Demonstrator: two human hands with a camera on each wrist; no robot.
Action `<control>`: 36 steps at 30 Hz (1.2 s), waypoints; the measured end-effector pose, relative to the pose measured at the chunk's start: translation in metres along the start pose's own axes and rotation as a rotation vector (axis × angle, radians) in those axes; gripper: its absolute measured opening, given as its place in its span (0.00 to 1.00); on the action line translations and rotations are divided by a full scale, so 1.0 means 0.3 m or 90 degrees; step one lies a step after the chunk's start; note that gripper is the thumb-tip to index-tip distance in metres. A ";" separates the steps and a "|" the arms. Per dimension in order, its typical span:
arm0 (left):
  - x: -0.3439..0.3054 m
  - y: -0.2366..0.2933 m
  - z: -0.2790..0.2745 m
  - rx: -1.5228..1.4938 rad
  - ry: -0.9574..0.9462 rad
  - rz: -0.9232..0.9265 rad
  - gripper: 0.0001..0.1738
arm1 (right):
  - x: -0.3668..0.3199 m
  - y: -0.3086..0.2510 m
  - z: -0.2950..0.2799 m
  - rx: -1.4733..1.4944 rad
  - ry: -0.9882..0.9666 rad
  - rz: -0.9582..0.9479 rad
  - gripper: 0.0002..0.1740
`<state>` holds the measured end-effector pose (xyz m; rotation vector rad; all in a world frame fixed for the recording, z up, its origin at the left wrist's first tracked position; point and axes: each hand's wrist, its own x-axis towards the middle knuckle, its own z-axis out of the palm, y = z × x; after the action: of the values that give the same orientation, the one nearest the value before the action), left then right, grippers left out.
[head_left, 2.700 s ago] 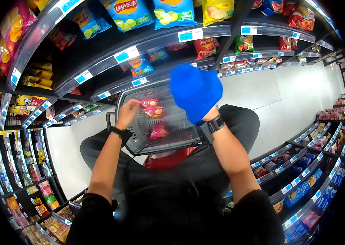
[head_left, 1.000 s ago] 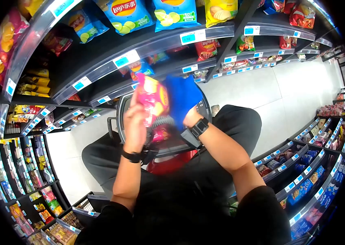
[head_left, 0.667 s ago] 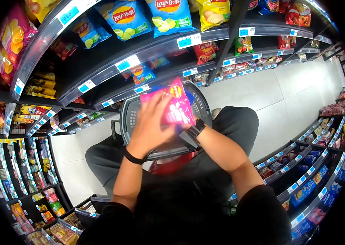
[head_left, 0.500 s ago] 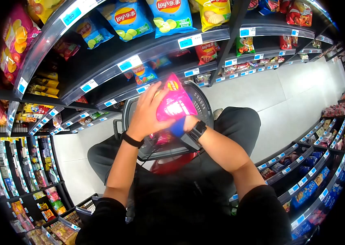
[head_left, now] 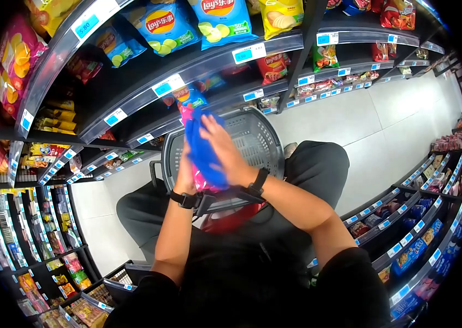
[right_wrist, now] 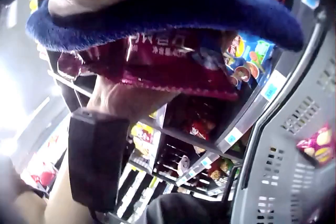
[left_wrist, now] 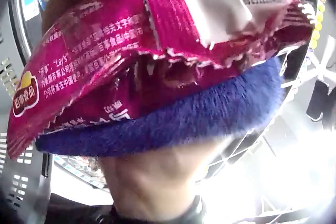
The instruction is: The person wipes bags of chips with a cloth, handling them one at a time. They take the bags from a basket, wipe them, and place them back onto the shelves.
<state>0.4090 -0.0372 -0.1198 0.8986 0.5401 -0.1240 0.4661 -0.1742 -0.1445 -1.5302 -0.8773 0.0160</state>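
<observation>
Over the grey shopping basket, my left hand [head_left: 185,170] holds a pink Lay's chip bag [left_wrist: 105,56] upright from the left side. My right hand [head_left: 226,153] presses a blue fuzzy cloth [head_left: 201,148] flat against the bag's other face, its fingers stretched out. In the head view the cloth hides most of the bag. The left wrist view shows the bag's back seam and a white patch, with the cloth [left_wrist: 210,108] behind it. From the right wrist, the cloth [right_wrist: 173,11] lies between the right hand and the bag [right_wrist: 168,66].
The grey basket [head_left: 261,134] stands between the person's knees, with another pink bag [right_wrist: 319,145] inside. Right in front are shelves of chip bags, including blue Lay's bags [head_left: 168,30] with price tags. More shelves [head_left: 406,229] curve along the right, beside pale floor tiles [head_left: 351,120].
The left hand has taken a pink bag out of the basket and turned it about. The right hand with the blue cloth has come left, from beneath the bag to against its right side.
</observation>
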 end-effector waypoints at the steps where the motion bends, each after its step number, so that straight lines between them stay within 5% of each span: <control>1: 0.012 -0.004 -0.024 -0.022 -0.029 -0.005 0.32 | -0.004 0.004 -0.001 -0.085 -0.018 -0.075 0.39; 4: 0.054 -0.088 -0.112 0.018 -0.065 0.079 0.33 | -0.018 0.067 -0.002 -0.060 -0.043 -0.109 0.42; 6: 0.033 -0.089 -0.091 0.129 -0.086 0.171 0.33 | -0.020 0.081 0.016 0.026 0.025 -0.047 0.37; 9: 0.011 -0.089 -0.056 0.118 -0.064 0.145 0.35 | -0.012 0.077 0.043 0.076 0.146 0.076 0.32; 12: -0.040 -0.106 -0.055 0.218 -0.099 0.155 0.39 | 0.011 0.055 0.001 0.635 0.135 0.421 0.28; 16: -0.033 -0.124 -0.040 0.268 -0.100 0.179 0.38 | 0.022 0.101 0.000 0.761 0.165 0.485 0.23; 20: -0.027 -0.078 -0.002 0.093 -0.048 0.151 0.35 | 0.011 0.051 0.058 0.273 0.168 0.181 0.29; 21: -0.007 -0.069 -0.043 0.044 -0.055 0.074 0.35 | 0.009 0.054 0.025 -0.002 0.063 0.034 0.30; 24: -0.027 -0.012 -0.088 -0.006 -0.086 -0.021 0.35 | 0.011 -0.027 -0.019 -0.077 -0.068 -0.090 0.40; 30: -0.023 0.003 -0.113 -0.156 -0.205 -0.077 0.37 | -0.001 -0.045 -0.018 -0.147 -0.145 -0.142 0.44; 35: -0.052 -0.007 -0.041 -0.043 -0.123 -0.051 0.34 | 0.007 0.007 0.012 0.058 0.131 0.002 0.38; 36: -0.052 -0.027 -0.054 -0.002 -0.115 -0.039 0.33 | -0.010 0.070 0.042 0.304 0.181 0.129 0.37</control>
<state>0.3866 -0.0317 -0.1258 0.8582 0.3989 -0.2576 0.4683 -0.1631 -0.1664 -1.1308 -0.4467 0.1427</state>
